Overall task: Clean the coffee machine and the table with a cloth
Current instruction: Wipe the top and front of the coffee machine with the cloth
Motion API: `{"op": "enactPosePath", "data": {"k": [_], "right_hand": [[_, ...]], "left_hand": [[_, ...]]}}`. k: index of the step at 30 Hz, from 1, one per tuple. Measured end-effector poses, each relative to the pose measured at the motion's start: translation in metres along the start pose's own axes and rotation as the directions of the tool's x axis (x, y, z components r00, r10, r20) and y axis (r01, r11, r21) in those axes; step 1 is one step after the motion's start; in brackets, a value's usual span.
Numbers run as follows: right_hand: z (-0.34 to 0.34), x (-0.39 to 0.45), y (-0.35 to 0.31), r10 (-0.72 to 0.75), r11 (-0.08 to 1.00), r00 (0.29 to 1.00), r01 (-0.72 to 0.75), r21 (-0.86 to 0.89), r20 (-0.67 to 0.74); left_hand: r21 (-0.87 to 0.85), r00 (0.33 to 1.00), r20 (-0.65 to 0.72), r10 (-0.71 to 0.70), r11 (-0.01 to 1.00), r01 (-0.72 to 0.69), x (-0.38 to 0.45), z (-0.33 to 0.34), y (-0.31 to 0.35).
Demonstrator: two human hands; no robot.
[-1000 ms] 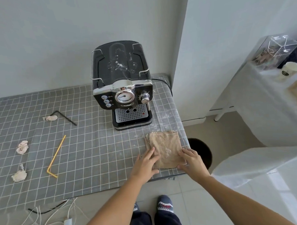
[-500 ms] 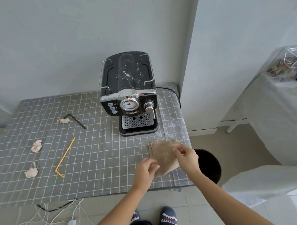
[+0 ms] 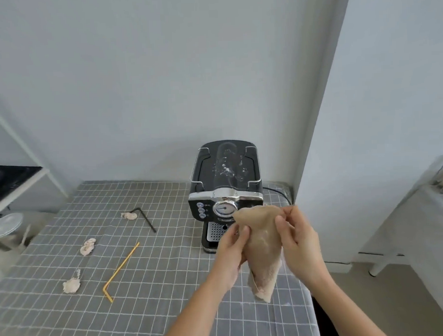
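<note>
A black and chrome coffee machine stands at the back right of the table, which wears a grey checked cloth. White specks and smears lie on the machine's top. A beige cleaning cloth hangs in the air in front of the machine, covering its lower right front. My left hand grips the cloth's left edge. My right hand pinches its upper right part. White dust shows on the table near the machine's base.
On the table's left half lie three crumpled tissue bits, a black bent straw and a yellow bent straw. A white wall corner stands right of the machine. A covered table is at far right.
Both hands have lifted the cloth off the table's front right corner and now hold it up in front of the machine. The camera has tilted upward.
</note>
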State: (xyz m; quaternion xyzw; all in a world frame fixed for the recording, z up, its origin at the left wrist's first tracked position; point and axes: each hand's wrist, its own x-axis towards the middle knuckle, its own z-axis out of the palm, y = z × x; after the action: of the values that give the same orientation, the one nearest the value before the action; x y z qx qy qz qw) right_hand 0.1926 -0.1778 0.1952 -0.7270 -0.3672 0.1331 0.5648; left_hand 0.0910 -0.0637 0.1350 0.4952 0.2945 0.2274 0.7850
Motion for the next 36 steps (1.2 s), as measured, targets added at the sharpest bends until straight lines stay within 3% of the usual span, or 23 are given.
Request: {"op": "enactPosePath", "data": {"k": [2,4,6,8,10,13,16,19,21,24,27,30,32,34,36], "right_hand": [[-0.002,0.005,-0.002,-0.004,1.000,0.997,0.003,-0.021,-0.075],[-0.001,0.007,-0.004,-0.018,1.000,0.999,0.017,-0.024,-0.049],[-0.001,0.009,-0.005,-0.027,0.990,0.994,0.041,-0.132,0.108],[0.004,0.012,-0.002,0.034,0.935,0.956,0.073,-0.347,0.292],[0.014,0.017,-0.005,0.078,0.853,0.930,0.124,-0.507,0.359],[0.027,0.029,-0.019,-0.014,0.890,0.969,0.124,-0.440,0.245],[0.035,0.048,-0.043,-0.073,0.964,0.987,0.107,-0.242,0.144],[0.040,0.069,-0.069,0.018,1.000,0.995,-0.020,0.021,0.096],[0.039,0.087,-0.083,0.084,0.993,0.994,-0.078,0.085,-0.063],[0.035,0.122,-0.100,0.088,0.990,0.939,-0.120,-0.075,-0.333],[0.040,0.163,-0.114,-0.054,0.933,0.915,-0.096,-0.346,-0.400],[0.059,0.204,-0.117,-0.078,0.848,0.961,-0.076,-0.524,-0.264],[0.076,0.225,-0.115,0.068,0.756,0.998,-0.051,-0.652,0.000],[0.092,0.241,-0.107,0.253,0.674,0.947,-0.025,-0.739,0.199],[0.106,0.251,-0.094,0.249,0.651,0.941,0.014,-0.759,0.231]], "left_hand": [[0.123,0.988,-0.007,0.152,0.981,-0.150,-0.002,0.001,0.020],[0.327,0.952,-0.003,0.307,0.899,-0.290,-0.001,0.000,0.044],[0.500,0.907,-0.001,0.421,0.785,-0.365,0.003,0.000,0.070],[0.598,0.868,0.006,0.497,0.694,-0.401,0.009,-0.002,0.095],[0.670,0.836,0.037,0.548,0.607,-0.428,0.016,-0.006,0.117],[0.742,0.801,0.068,0.595,0.507,-0.439,0.027,-0.018,0.140],[0.857,0.783,0.049,0.620,0.377,-0.351,0.039,-0.042,0.155],[0.907,0.748,0.053,0.661,0.281,-0.314,0.046,-0.071,0.155],[0.913,0.719,0.057,0.692,0.256,-0.318,0.048,-0.091,0.145],[0.959,0.735,0.074,0.674,0.153,-0.237,0.051,-0.111,0.122],[0.988,0.816,0.091,0.570,0.051,-0.146,0.055,-0.114,0.106],[0.989,0.884,0.126,0.450,0.017,-0.150,0.066,-0.110,0.096],[0.988,0.889,0.143,0.435,-0.005,-0.157,0.073,-0.109,0.089],[0.989,0.894,0.135,0.427,-0.004,-0.147,0.076,-0.108,0.086],[0.989,0.892,0.118,0.436,0.031,-0.146,0.078,-0.105,0.084]]}}
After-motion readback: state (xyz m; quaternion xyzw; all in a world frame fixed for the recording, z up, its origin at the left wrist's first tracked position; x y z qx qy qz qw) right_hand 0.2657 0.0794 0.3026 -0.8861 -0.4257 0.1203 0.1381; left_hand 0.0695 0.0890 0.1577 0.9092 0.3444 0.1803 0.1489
